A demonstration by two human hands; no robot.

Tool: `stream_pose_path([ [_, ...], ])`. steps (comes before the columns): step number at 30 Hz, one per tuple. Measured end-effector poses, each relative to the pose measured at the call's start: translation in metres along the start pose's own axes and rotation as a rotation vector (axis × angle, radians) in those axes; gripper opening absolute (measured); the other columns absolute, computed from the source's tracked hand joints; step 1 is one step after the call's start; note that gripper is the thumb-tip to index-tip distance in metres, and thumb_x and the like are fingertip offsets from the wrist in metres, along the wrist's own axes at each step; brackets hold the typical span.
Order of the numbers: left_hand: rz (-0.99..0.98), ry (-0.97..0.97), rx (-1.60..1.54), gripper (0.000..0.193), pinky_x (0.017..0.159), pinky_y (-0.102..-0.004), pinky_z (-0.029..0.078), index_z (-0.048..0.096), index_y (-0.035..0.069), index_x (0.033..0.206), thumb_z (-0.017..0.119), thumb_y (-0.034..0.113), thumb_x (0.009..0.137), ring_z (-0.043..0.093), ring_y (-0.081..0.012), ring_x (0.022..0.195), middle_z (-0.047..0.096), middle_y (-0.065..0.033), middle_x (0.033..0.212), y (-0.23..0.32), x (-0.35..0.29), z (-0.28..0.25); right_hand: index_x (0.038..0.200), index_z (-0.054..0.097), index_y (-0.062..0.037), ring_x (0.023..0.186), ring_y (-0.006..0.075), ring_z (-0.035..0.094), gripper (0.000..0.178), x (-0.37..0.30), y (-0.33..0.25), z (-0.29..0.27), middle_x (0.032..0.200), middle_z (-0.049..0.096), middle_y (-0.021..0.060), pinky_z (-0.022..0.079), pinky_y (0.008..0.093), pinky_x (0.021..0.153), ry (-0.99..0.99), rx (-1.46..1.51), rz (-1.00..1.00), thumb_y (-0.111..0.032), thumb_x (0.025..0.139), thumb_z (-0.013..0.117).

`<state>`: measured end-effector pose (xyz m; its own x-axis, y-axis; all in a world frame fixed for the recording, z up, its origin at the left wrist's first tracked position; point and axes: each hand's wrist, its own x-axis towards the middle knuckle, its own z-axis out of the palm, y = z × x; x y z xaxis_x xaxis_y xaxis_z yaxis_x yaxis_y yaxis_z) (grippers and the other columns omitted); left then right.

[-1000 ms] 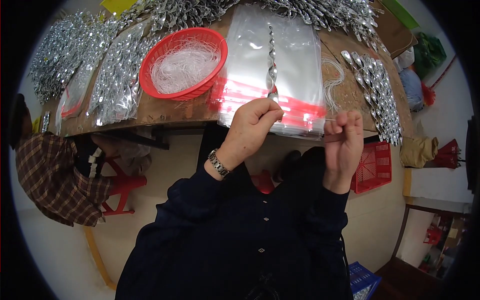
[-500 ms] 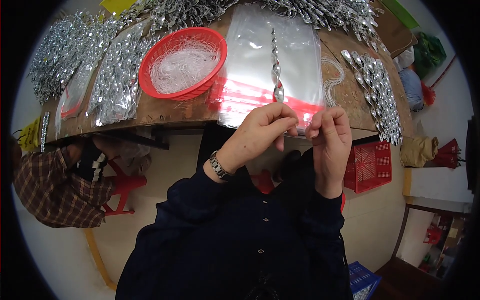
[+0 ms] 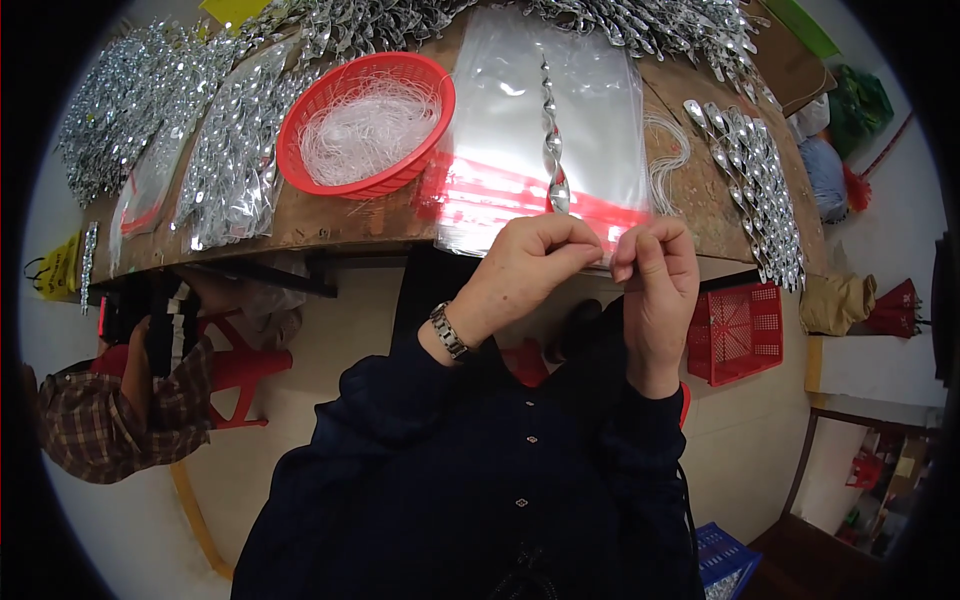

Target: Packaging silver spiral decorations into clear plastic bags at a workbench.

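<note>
Close pinching, glossy curves

At center, the left hand [image 3: 525, 272] and right hand [image 3: 662, 290] are pressing thumbs against fingertips; what they are pinching, I cannot tell. Just beyond, a spiralled silver strip [image 3: 554, 148] is lying over smooth clear plastic bags [image 3: 605, 115].

Beyond your R hand [image 3: 660, 290], a bare lane of bench [image 3: 708, 195] is running btwn the loose thread [image 3: 664, 165] and the strip bundle [image 3: 765, 190]. On your L, the red basket [image 3: 447, 100] is blocking low passes beside the bag stack [image 3: 600, 130]; up top, the silver heap [image 3: 660, 32] is walling off the back.
</note>
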<state>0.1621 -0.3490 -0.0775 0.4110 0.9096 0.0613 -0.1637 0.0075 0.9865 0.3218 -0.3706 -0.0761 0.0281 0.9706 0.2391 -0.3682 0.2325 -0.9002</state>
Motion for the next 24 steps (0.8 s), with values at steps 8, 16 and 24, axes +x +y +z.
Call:
stream_pose_path([
  [8,0.070,0.112,0.083,0.008,0.064,-0.0193,0.040,0.064,0.000,0.088,0.061,0.008,0.088,0.049,-0.0038,0.070,0.057,0.0035,0.077,-0.005,-0.001,-0.013,0.094,0.047,-0.0054,0.066,0.0096,0.042,0.006,0.004,-0.006,-0.013,0.079,0.050,0.0038,0.037,0.0222,0.060,0.093,0.100,-0.082,-0.010,0.098,0.049],
  [16,0.002,0.069,0.076,0.009,0.051,-0.0174,0.031,0.064,0.002,0.092,0.059,0.009,0.090,0.041,0.0000,0.058,0.051,0.0067,0.068,-0.002,-0.004,-0.005,0.093,0.047,-0.0058,0.067,0.0094,0.044,0.008,0.001,-0.002,-0.002,0.079,0.051,0.0033,0.040,0.0220,0.062,0.027,0.068,-0.002,-0.012,0.097,0.050],
  [24,0.035,0.127,-0.056,0.006,0.048,-0.0186,0.026,0.061,0.001,0.089,0.056,0.005,0.090,0.034,-0.0014,0.053,0.043,0.0071,0.062,0.001,-0.006,-0.024,0.094,0.049,-0.0067,0.067,0.0094,0.043,0.007,0.009,-0.010,-0.030,0.079,0.051,0.0031,0.035,0.0220,0.060,0.148,0.161,-0.093,-0.013,0.097,0.052],
])
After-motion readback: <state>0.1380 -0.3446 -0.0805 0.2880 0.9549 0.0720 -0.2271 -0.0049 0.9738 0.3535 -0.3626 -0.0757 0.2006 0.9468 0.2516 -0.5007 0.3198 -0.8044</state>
